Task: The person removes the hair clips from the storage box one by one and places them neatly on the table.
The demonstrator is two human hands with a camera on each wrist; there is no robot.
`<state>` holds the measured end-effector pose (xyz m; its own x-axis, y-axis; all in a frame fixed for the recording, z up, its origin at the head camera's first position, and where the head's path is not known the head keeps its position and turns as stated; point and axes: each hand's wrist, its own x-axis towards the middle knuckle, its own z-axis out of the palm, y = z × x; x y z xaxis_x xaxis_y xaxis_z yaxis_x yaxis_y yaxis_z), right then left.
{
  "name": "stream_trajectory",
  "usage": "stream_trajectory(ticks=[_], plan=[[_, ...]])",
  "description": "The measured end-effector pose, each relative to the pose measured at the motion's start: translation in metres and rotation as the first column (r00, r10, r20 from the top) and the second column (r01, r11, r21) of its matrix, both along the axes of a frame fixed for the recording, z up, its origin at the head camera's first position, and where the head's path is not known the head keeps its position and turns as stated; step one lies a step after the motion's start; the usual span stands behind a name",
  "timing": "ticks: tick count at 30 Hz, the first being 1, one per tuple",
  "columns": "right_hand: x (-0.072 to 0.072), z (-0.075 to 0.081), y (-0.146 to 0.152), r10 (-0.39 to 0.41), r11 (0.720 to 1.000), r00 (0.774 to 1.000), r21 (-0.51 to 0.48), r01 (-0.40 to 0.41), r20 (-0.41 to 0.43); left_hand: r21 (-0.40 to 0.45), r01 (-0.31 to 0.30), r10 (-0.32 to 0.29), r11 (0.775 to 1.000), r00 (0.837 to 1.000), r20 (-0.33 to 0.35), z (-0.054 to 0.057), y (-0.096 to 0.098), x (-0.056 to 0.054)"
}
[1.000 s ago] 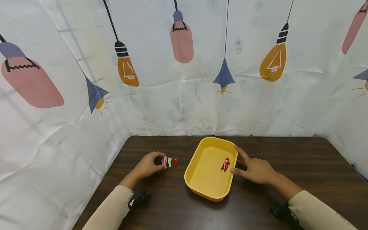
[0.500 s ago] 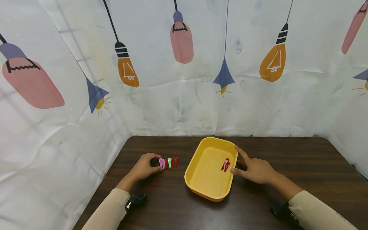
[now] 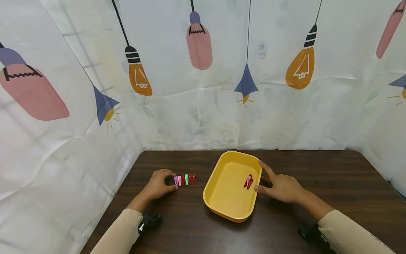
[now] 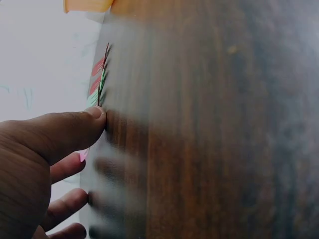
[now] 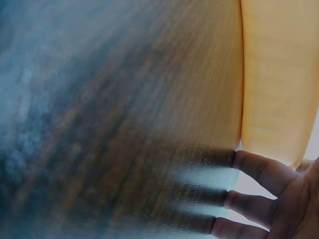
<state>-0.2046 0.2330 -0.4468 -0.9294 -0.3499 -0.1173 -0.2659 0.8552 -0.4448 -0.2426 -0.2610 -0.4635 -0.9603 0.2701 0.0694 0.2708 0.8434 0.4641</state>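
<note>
A row of snap hair clips lies on the table at the left in the head view: a pink clip [image 3: 176,180] at its left end, then a paler pink clip [image 3: 179,180], a dark red clip [image 3: 183,180], a green clip [image 3: 186,179] and two red ones. My left hand [image 3: 161,184] pinches the leftmost pink clip end to end between thumb and index finger. In the left wrist view the thumb [image 4: 87,122] covers most of it. My right hand [image 3: 280,187] rests with spread, relaxed fingers against the right rim of the yellow tray [image 3: 219,203].
Inside the tray, near its right wall, sits a small pile of red and pink hair clips [image 3: 248,181]. The dark wooden table [image 3: 333,183] backs onto a white curtain [image 3: 177,120] printed with lamps.
My left hand has moved left with the pink clip, off the rest of the row. The dark red clip beside the green one has come into view. The right hand stays put.
</note>
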Motion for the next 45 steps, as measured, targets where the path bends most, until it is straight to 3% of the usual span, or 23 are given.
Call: stream_trajectory(ticks=[13, 26, 33, 45], plan=[[-0.001, 0.001, 0.000, 0.002, 1.000, 1.000, 0.003, -0.002, -0.009, -0.033, -0.005, 0.006, 0.999, 1.000, 0.029, 0.003, 0.000, -0.002], [-0.003, 0.000, 0.001, 0.006, 1.000, 1.000, 0.009, -0.006, -0.007, 0.016, 0.024, -0.025, 1.000, 1.000, 0.005, 0.010, 0.003, -0.004], [-0.001, 0.001, 0.001, 0.003, 1.000, 1.000, 0.003, -0.003, 0.003, 0.045, 0.062, -0.060, 0.997, 0.997, -0.056, 0.028, 0.019, -0.006], [0.001, 0.002, -0.001, -0.002, 1.000, 1.000, -0.001, 0.002, 0.004, 0.062, 0.150, -0.149, 0.987, 0.989, -0.021, 0.059, 0.059, -0.010]])
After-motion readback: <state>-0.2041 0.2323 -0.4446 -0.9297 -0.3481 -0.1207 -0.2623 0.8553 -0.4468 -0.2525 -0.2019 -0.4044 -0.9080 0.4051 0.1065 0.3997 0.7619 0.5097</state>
